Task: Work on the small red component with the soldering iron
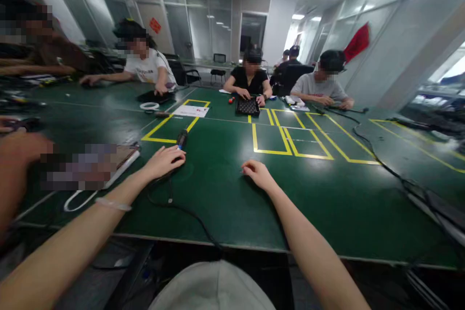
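My left hand (pixel 164 161) lies palm down on the green table (pixel 232 198), fingers stretched toward a dark pen-shaped tool (pixel 181 139) with a blue band. Its fingertips touch the tool's near end. A black cable (pixel 181 208) runs from under that hand to the table's front edge. My right hand (pixel 257 174) rests on the table to the right with its fingers curled inward, and I cannot make out anything in them. A pale bracelet (pixel 113 204) sits on my left wrist.
Yellow tape rectangles (pixel 286 140) mark the table's middle. A white cable (pixel 78 201) and a flat device lie at the left. Several other people sit around the table; one works at a black tray (pixel 248 106). A black cable (pixel 378 162) crosses the right side.
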The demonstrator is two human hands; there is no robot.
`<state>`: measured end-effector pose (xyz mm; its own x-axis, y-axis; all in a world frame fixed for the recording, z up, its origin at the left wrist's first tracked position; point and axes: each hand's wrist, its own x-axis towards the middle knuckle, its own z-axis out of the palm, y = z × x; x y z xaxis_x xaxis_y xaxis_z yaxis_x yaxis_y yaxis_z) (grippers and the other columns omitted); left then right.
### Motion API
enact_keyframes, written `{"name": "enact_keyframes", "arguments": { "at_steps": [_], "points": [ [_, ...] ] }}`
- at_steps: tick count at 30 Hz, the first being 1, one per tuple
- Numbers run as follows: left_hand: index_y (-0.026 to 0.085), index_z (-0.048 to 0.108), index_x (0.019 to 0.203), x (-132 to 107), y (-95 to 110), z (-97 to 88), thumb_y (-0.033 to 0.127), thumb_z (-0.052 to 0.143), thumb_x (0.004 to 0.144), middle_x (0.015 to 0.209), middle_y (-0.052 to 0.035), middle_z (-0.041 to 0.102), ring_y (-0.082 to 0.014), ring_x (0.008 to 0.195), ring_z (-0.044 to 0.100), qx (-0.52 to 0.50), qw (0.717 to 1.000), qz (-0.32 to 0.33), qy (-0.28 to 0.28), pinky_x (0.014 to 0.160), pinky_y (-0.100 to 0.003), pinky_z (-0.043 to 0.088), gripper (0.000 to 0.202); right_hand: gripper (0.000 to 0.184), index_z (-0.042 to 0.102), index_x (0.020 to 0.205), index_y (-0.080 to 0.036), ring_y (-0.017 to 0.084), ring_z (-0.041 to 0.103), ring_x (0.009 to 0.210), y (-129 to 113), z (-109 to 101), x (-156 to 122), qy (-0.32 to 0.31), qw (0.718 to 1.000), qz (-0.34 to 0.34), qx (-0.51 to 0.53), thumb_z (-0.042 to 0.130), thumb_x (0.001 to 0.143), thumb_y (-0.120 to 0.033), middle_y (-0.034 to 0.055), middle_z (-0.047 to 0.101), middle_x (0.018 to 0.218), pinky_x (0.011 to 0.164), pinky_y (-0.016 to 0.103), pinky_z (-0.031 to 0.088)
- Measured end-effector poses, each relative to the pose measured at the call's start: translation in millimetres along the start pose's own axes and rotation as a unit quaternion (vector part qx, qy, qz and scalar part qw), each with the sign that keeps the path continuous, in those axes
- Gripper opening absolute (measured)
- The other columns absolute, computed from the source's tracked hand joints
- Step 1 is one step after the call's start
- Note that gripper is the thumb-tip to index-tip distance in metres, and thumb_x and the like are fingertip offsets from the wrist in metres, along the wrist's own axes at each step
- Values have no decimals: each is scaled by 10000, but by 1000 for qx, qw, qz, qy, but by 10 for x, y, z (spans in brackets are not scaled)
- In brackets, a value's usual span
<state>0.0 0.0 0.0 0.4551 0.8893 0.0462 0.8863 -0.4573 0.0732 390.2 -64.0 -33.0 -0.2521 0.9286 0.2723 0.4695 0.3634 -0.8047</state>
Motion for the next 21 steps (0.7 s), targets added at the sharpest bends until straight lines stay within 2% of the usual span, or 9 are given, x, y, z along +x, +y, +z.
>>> {"name": "enact_keyframes", "arguments": {
  "at_steps": [5,9,11,14,17,21],
  "points": [
    [269,639,1015,-126,-453,-116,567,355,879,1371,-19,544,-274,1344,349,15,1000,-12,-8,1080,-464,203,433,159,644,902,-183,155,641,728,10,0,0,-3,1000,2,-4,505,829,-199,16,694,793,731,274,484],
    [230,589,1154,-210,-630,-199,531,359,902,1402,-51,510,-255,1296,375,55,997,-50,-1,1083,-495,153,454,152,643,889,-186,159,642,721,18,8,4,-4,1000,5,3,504,829,-200,16,693,785,722,277,487],
    [196,539,1214,-250,-611,-227,512,393,902,1400,-90,498,-247,1267,392,94,993,-69,34,1082,-504,144,468,153,643,893,-187,160,643,726,17,7,6,-4,1000,2,7,506,827,-197,16,693,785,724,279,487],
    [164,561,1104,-301,-477,-248,506,434,890,1332,-113,535,-246,1223,415,161,980,-87,79,1089,-494,139,423,150,643,891,-184,161,641,726,7,-2,4,-5,1000,-3,6,509,823,-193,16,693,781,726,281,484],
    [161,582,970,-335,-323,-250,477,457,887,1254,-100,574,-241,1206,409,201,972,-78,91,1103,-494,105,350,152,645,889,-182,159,635,715,-5,-10,-2,-7,1000,-4,-1,507,827,-194,17,694,781,720,280,479],
    [157,596,967,-360,-227,-230,472,528,834,1234,-109,582,-263,1204,410,239,962,-78,106,1098,-512,125,349,154,647,893,-180,160,638,718,-22,-13,-7,-10,1000,0,-5,508,828,-197,18,696,781,720,281,476]
  ]
}}
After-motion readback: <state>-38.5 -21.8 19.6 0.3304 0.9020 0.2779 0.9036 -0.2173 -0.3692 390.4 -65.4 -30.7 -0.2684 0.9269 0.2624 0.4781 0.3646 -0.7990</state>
